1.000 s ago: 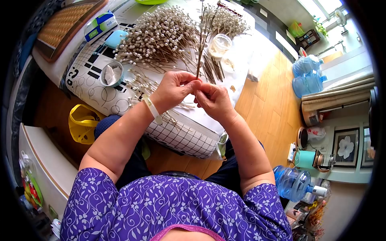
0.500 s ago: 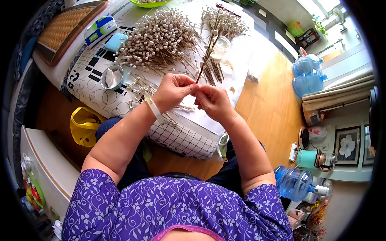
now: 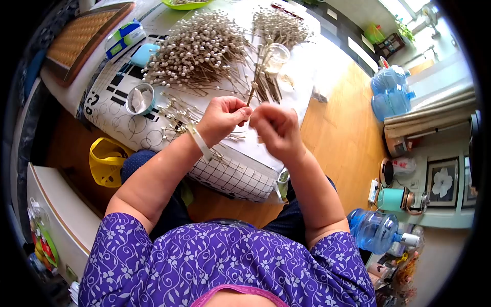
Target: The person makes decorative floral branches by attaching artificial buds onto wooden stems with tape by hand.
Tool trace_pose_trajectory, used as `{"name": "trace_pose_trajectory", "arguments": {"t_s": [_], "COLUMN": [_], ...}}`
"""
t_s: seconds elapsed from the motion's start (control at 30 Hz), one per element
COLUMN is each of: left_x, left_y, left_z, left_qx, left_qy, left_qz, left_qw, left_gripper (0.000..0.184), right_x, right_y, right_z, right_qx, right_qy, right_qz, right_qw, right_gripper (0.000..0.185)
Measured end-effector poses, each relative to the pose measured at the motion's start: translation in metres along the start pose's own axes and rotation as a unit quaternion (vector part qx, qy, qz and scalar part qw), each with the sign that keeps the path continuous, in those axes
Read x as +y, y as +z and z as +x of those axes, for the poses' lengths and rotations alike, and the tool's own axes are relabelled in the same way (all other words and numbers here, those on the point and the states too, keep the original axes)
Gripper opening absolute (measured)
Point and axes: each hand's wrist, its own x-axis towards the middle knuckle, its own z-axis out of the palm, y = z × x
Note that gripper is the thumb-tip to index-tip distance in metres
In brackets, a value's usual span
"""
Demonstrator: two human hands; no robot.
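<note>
My left hand [image 3: 223,118] pinches the lower end of a thin brown stem [image 3: 252,92] between thumb and fingers; the stem points away over the table. Close beside it on the right, my right hand [image 3: 277,130] is smeared by motion, its fingers curled; whether it holds anything cannot be made out. Beyond my hands lies a big heap of white-tipped stems [image 3: 199,51], with a smaller bunch [image 3: 281,26] at its right. Short brown sticks [image 3: 270,88] lie near a clear round tub [image 3: 276,57]. Loose white-tipped stems [image 3: 179,115] are left of my left hand.
A tin with white contents [image 3: 140,99], a light blue object [image 3: 144,55] and a tissue pack [image 3: 125,39] stand on the table's left. A green bowl [image 3: 186,5] is at the far edge. A yellow bag [image 3: 106,162] and water bottles [image 3: 376,230] are beside me.
The stem has tipped lower and away from me in my left hand. My right hand has come off the stem, moved slightly right and blurred.
</note>
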Motion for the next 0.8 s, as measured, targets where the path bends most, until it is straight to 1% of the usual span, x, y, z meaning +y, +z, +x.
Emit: {"name": "trace_pose_trajectory", "arguments": {"t_s": [0.07, 0.1, 0.13, 0.2, 0.23, 0.3, 0.33, 0.4, 0.47, 0.5, 0.53, 0.6, 0.67, 0.8], "left_x": [0.010, 0.012, 0.013, 0.014, 0.012, 0.013, 0.014, 0.014, 0.021, 0.025, 0.026, 0.027, 0.025, 0.024], "left_y": [0.000, 0.001, 0.002, 0.004, 0.004, 0.005, 0.005, 0.001, -0.002, -0.003, -0.005, -0.007, -0.007, -0.010], "left_z": [-0.001, -0.003, -0.005, -0.006, -0.005, -0.005, -0.005, -0.004, -0.004, -0.005, -0.004, -0.004, -0.003, -0.002], "left_qx": [-0.052, -0.056, -0.061, -0.085, -0.111, -0.119, -0.122, -0.128, -0.155, -0.146, -0.146, -0.142, -0.136, -0.081], "left_qy": [-0.009, -0.006, -0.017, -0.013, -0.013, -0.029, -0.043, -0.042, -0.074, -0.094, -0.094, -0.089, -0.089, -0.064], "left_qz": [-0.090, -0.070, -0.060, -0.057, -0.082, -0.068, -0.058, -0.052, -0.090, -0.114, -0.114, -0.060, -0.056, -0.069], "left_qw": [0.995, 0.996, 0.996, 0.995, 0.990, 0.990, 0.990, 0.989, 0.981, 0.978, 0.978, 0.984, 0.985, 0.992], "left_gripper": [0.012, 0.014, 0.014, 0.013, 0.012, 0.013, 0.013, 0.016, 0.017, 0.018, 0.018, 0.019, 0.019, 0.019], "right_x": [0.039, 0.047, 0.042, 0.035, 0.038, 0.042, 0.041, 0.039, 0.044, 0.046, 0.047, 0.047, 0.048, 0.045], "right_y": [-0.020, -0.027, -0.025, -0.011, -0.012, -0.018, -0.019, -0.020, -0.021, -0.019, -0.018, -0.014, -0.013, -0.013], "right_z": [0.007, 0.008, 0.009, 0.013, 0.013, 0.015, 0.017, 0.017, 0.017, 0.017, 0.018, 0.019, 0.020, 0.018], "right_qx": [0.075, 0.080, 0.094, 0.106, 0.109, 0.041, 0.040, 0.009, 0.002, 0.004, 0.005, 0.011, 0.001, 0.022], "right_qy": [0.104, 0.159, 0.176, 0.146, 0.147, 0.157, 0.156, 0.188, 0.197, 0.200, 0.202, 0.201, 0.203, 0.224], "right_qz": [0.000, 0.029, 0.094, 0.131, 0.133, 0.127, 0.127, 0.169, 0.159, 0.163, 0.167, 0.159, 0.168, 0.199], "right_qw": [0.992, 0.984, 0.975, 0.975, 0.974, 0.978, 0.979, 0.967, 0.967, 0.966, 0.965, 0.967, 0.965, 0.954], "right_gripper": [0.013, 0.017, 0.017, 0.018, 0.018, 0.017, 0.017, 0.019, 0.018, 0.019, 0.019, 0.021, 0.019, 0.022]}}
